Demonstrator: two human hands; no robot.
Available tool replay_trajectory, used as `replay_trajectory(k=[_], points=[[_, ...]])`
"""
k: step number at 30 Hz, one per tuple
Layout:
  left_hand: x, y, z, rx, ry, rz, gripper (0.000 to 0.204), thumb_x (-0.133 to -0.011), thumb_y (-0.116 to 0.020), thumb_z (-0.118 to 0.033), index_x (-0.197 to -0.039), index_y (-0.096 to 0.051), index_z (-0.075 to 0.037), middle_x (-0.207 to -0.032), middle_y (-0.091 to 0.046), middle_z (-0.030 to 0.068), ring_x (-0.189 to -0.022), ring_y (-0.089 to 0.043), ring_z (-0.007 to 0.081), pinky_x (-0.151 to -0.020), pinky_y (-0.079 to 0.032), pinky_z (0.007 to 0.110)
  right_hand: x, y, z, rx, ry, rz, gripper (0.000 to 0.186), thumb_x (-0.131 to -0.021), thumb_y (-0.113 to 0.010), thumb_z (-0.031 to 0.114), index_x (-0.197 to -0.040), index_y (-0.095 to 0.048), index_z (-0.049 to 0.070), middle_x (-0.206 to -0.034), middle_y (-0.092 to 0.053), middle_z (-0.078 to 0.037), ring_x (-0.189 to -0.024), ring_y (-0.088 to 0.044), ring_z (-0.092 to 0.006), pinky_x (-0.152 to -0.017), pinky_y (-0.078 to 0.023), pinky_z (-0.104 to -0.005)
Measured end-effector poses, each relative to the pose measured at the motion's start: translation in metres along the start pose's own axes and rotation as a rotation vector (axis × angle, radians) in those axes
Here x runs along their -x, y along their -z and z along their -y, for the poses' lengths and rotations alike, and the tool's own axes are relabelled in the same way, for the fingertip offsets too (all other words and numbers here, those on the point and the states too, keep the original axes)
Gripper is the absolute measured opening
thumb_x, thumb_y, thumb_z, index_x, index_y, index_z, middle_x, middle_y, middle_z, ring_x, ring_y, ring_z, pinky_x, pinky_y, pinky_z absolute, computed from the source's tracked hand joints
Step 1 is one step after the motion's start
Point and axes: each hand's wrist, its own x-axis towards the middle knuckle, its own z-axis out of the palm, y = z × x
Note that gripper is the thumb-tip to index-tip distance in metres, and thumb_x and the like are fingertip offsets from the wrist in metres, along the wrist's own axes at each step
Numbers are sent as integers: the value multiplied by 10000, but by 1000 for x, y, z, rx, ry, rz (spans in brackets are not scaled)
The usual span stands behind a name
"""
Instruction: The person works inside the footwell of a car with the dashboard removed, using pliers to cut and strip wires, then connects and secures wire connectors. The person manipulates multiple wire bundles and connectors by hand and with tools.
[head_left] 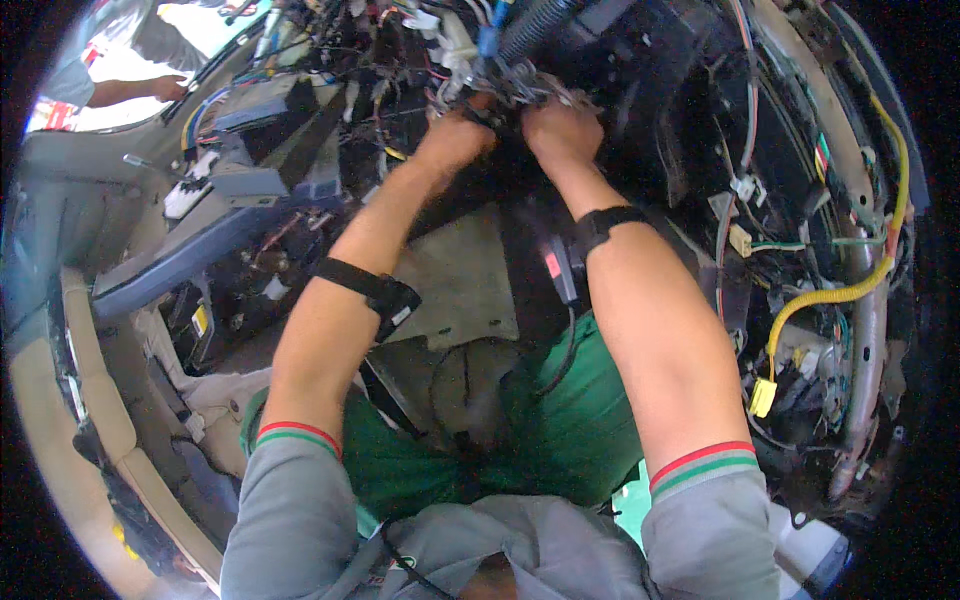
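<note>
Hands, left point(455, 135) and right point(562, 128), fingers gripping wire bundle point(520, 85) amid yellow conduit point(830, 295).

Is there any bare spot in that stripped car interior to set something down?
One bare patch: the pale floor mat between the forearms, below the left hand and right hand. Crowded: the wire bundle that both hands work in, and the right side around the yellow conduit.

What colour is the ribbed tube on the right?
Yellow tube, clearest in the head view.
</note>
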Motion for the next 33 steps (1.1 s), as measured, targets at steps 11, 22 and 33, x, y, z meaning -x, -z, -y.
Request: replay_trajectory(k=[11,22,33], points=[[3,-8,-39,344,8,-111,550,-718,-806,-184,-1217,-644,-19,-1094,-701,117,-1005,-621,245,-909,-470,372,-2,12,-35,-24,60,251,354,-935,-512,316,-1113,-722,92,-1121,-706,-186,-1047,-673,-382,-897,-544,-460],[-5,-15,-30,359,91,-258,513,-769,-802,-223,-1211,-648,-14,-1169,-674,97,-1049,-604,217,-936,-454,344,-5,-6,-50,-76,-5,279,339,-941,-532,317,-978,-761,71,-1049,-724,-181,-987,-700,-367,-846,-564,-456],[-31,-28,35,387,154,-198,429,-827,-719,-226,-1200,-623,-37,-1079,-669,103,-989,-606,205,-889,-469,339,0,-54,-43,-424,333,-327,143,-747,-647,117,-872,-695,68,-799,-683,-155,-718,-659,-389,-624,-524,-493]])
